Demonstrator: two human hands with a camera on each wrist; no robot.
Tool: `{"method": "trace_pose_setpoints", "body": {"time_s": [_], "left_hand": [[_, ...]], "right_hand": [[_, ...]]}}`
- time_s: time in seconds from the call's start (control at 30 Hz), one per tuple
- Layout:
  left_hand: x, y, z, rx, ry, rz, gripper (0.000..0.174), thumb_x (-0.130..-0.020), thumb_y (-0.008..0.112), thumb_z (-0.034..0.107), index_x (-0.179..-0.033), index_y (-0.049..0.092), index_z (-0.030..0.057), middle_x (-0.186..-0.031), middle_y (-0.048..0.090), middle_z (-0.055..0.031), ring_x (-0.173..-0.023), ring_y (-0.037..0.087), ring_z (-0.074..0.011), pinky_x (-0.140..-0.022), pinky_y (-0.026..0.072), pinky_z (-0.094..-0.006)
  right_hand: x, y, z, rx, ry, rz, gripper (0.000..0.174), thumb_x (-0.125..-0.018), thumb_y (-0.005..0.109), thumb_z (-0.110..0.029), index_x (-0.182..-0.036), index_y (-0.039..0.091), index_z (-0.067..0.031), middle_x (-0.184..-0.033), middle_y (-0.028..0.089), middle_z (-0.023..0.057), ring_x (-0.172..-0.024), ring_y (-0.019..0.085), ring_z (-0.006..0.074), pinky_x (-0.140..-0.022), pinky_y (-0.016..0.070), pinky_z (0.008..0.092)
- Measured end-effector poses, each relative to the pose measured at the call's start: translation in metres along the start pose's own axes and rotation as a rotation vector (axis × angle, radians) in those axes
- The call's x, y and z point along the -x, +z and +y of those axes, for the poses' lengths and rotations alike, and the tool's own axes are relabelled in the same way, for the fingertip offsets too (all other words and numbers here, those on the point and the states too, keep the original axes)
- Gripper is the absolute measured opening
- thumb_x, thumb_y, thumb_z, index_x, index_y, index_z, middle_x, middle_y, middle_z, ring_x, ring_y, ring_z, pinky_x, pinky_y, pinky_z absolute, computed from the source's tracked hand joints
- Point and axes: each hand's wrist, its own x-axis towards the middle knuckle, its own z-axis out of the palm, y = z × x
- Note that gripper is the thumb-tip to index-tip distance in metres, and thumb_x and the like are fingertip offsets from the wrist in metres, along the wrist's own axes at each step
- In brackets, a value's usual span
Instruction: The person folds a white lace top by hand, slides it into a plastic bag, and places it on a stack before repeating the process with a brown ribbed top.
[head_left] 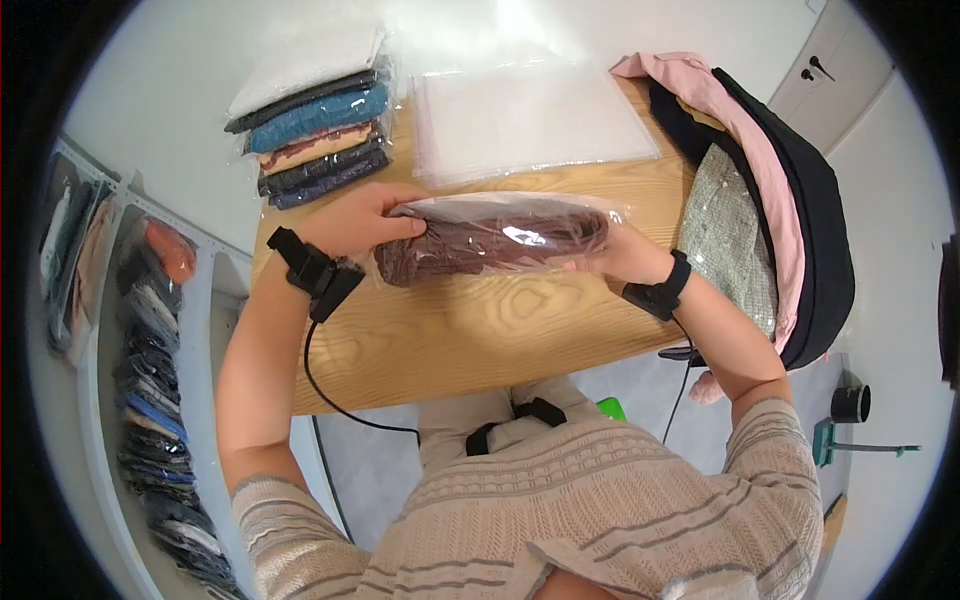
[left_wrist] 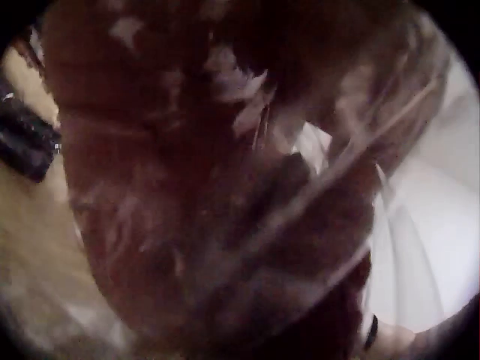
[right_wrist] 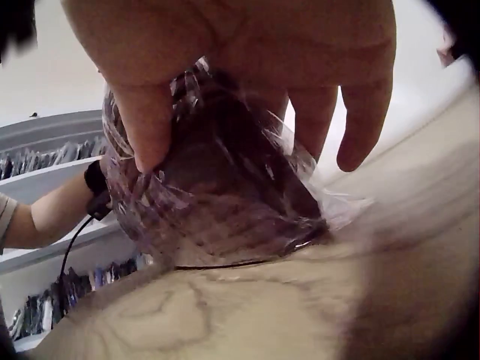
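A folded maroon garment (head_left: 480,250) in a clear plastic bag is held lengthwise between both hands over the wooden table. My left hand (head_left: 365,218) grips its left end, the thumb lying across the top of the plastic. At the other end, my right hand (head_left: 635,255) holds the bundle. The right wrist view shows the right hand (right_wrist: 240,45) from close by, its thumb on one side of the wrapped garment (right_wrist: 232,180) and the fingers over the other. Crinkled plastic over maroon cloth (left_wrist: 165,180) fills most of the left wrist view, hiding the left fingers.
A stack of bagged folded clothes (head_left: 320,130) stands at the table's back left. Flat clear bags (head_left: 530,120) lie at the back middle. Pink, black and sequined garments (head_left: 735,230) drape along the right side. Shelves of bagged clothes (head_left: 155,400) line the left wall.
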Motion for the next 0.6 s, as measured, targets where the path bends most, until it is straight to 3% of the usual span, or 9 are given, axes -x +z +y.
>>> {"method": "trace_pose_setpoints", "body": {"time_s": [0.1,0.13,0.2,0.23,0.3,0.37,0.47,0.53,0.6], "left_hand": [[0.007,-0.025,-0.016,0.235,0.117,0.258,0.049,-0.091,0.053,0.027,-0.130,0.042,0.0003,-0.119,0.056,-0.0102,-0.110,0.051,-0.0182,-0.095,0.0384,-0.0300],[0.011,-0.025,-0.022,0.228,0.118,0.261,0.049,-0.091,0.053,0.027,-0.130,0.042,0.0003,-0.119,0.056,-0.0102,-0.110,0.051,-0.0182,-0.095,0.0384,-0.0300],[0.019,-0.011,-0.043,0.573,0.178,0.274,0.050,-0.092,0.050,0.028,-0.131,0.040,-0.0008,-0.119,0.056,-0.0102,-0.113,0.050,-0.0202,-0.096,0.0374,-0.0301],[0.018,-0.005,-0.061,0.183,0.235,0.401,0.057,-0.082,0.065,0.018,-0.133,0.041,0.0065,-0.118,0.056,-0.0050,-0.109,0.050,-0.0158,-0.094,0.0386,-0.0273],[0.023,0.002,-0.083,-0.098,-0.021,0.255,0.066,-0.078,0.069,0.019,-0.135,0.038,0.0074,-0.128,0.049,-0.0068,-0.112,0.049,-0.0174,-0.097,0.0361,-0.0278],[0.028,0.035,-0.080,0.390,0.207,0.257,0.064,-0.076,0.072,0.017,-0.131,0.042,0.0049,-0.125,0.051,-0.0083,-0.110,0.050,-0.0184,-0.097,0.0368,-0.0285],[0.016,0.066,-0.071,0.139,0.198,0.490,0.056,-0.075,0.073,0.013,-0.124,0.049,0.0032,-0.116,0.057,-0.0084,-0.110,0.050,-0.0188,-0.093,0.0389,-0.0286],[0.011,0.068,-0.069,0.085,0.108,0.522,0.051,-0.076,0.072,0.012,-0.121,0.051,0.0026,-0.112,0.059,-0.0075,-0.107,0.052,-0.0188,-0.091,0.0401,-0.0284],[0.006,0.065,-0.071,0.025,0.020,0.556,0.046,-0.076,0.071,0.010,-0.118,0.054,0.0021,-0.107,0.061,-0.0066,-0.104,0.053,-0.0189,-0.089,0.0414,-0.0283]], "right_hand": [[-0.010,-0.008,0.006,0.058,0.069,0.012,0.057,-0.079,0.071,-0.016,-0.125,0.043,0.0024,-0.121,0.054,0.0109,-0.109,0.049,0.0173,-0.098,0.0370,0.0306],[-0.011,-0.011,0.009,0.058,0.062,0.015,0.057,-0.079,0.071,-0.016,-0.125,0.043,0.0024,-0.121,0.054,0.0109,-0.109,0.049,0.0173,-0.098,0.0370,0.0306],[-0.009,-0.010,0.005,-0.049,0.162,-0.030,0.059,-0.079,0.070,-0.012,-0.128,0.039,0.0028,-0.119,0.054,0.0089,-0.108,0.048,0.0156,-0.096,0.0379,0.0303],[-0.009,-0.010,0.008,-0.051,0.161,-0.029,0.059,-0.079,0.070,-0.012,-0.128,0.039,0.0028,-0.119,0.054,0.0089,-0.108,0.048,0.0156,-0.096,0.0379,0.0303],[-0.009,-0.011,0.016,-0.047,0.210,-0.068,0.058,-0.080,0.070,-0.012,-0.128,0.040,0.0026,-0.116,0.056,0.0077,-0.107,0.048,0.0147,-0.095,0.0384,0.0296],[-0.008,-0.013,0.015,-0.019,0.238,-0.063,0.056,-0.079,0.071,-0.014,-0.125,0.044,0.0020,-0.114,0.057,0.0089,-0.105,0.050,0.0155,-0.094,0.0394,0.0298],[-0.007,-0.016,0.021,-0.033,0.265,-0.119,0.051,-0.078,0.072,-0.017,-0.120,0.049,0.0011,-0.109,0.059,0.0096,-0.101,0.052,0.0160,-0.092,0.0410,0.0295],[-0.007,-0.015,0.030,-0.074,0.261,-0.181,0.047,-0.078,0.072,-0.017,-0.117,0.052,0.0008,-0.107,0.060,0.0089,-0.099,0.053,0.0156,-0.090,0.0417,0.0291],[-0.009,-0.009,0.037,0.063,-0.083,0.022,0.043,-0.078,0.071,-0.015,-0.114,0.054,0.0017,-0.102,0.061,0.0074,-0.093,0.055,0.0144,-0.087,0.0429,0.0277]]}}
